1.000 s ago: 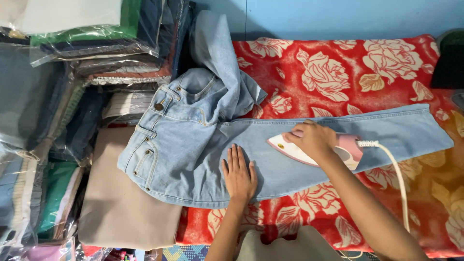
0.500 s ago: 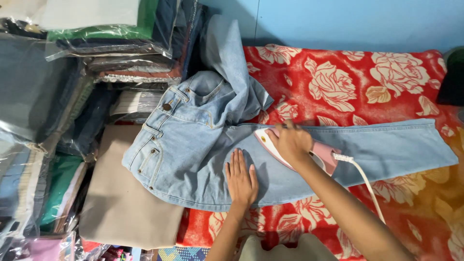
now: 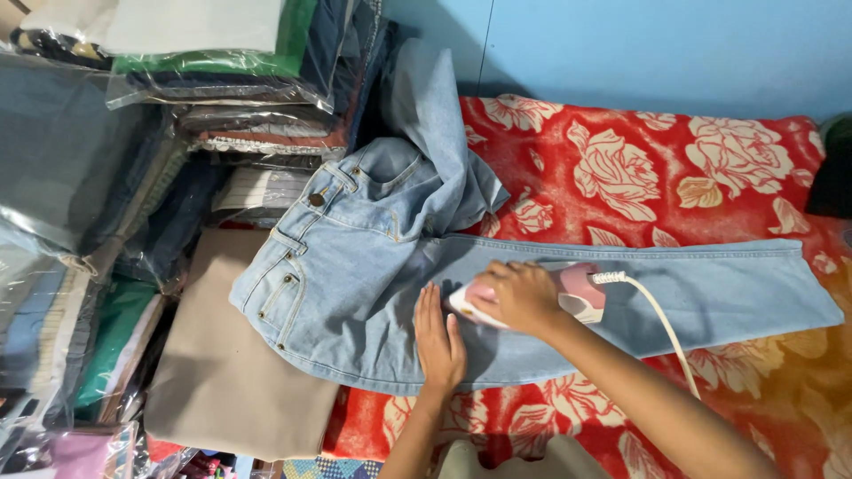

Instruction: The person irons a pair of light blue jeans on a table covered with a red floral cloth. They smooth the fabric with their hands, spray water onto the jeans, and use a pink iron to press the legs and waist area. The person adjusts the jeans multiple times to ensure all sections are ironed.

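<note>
1. Head view, centre of the frame: light blue jeans are laid flat across a red blanket printed with cream roses. The waistband is turned toward the left of the frame, and one leg is stretched out to the right edge. The other leg is folded up toward the top of the frame, where it is bunched against a blue wall.

2. Head view, lower centre: the left hand is pressed flat on the thigh of the jeans, with the fingers held together and pointed toward the top of the frame. Nothing is gripped by it.

3. Head view, just right of centre: the right hand is closed around the handle of a pink and white iron. The iron is set on the stretched leg, its tip just beside the left hand's fingers. The two hands are near each other but not touching.

4. Head view, right of the iron: a white cord is run from the back of the iron down toward the lower right, across the jeans and the blanket.

5. Head view, left side: folded clothes in clear plastic bags are stacked from the top left corner down the left edge.

6. Head view, lower left: a tan cloth is laid flat, partly under the waistband end of the jeans.
</note>
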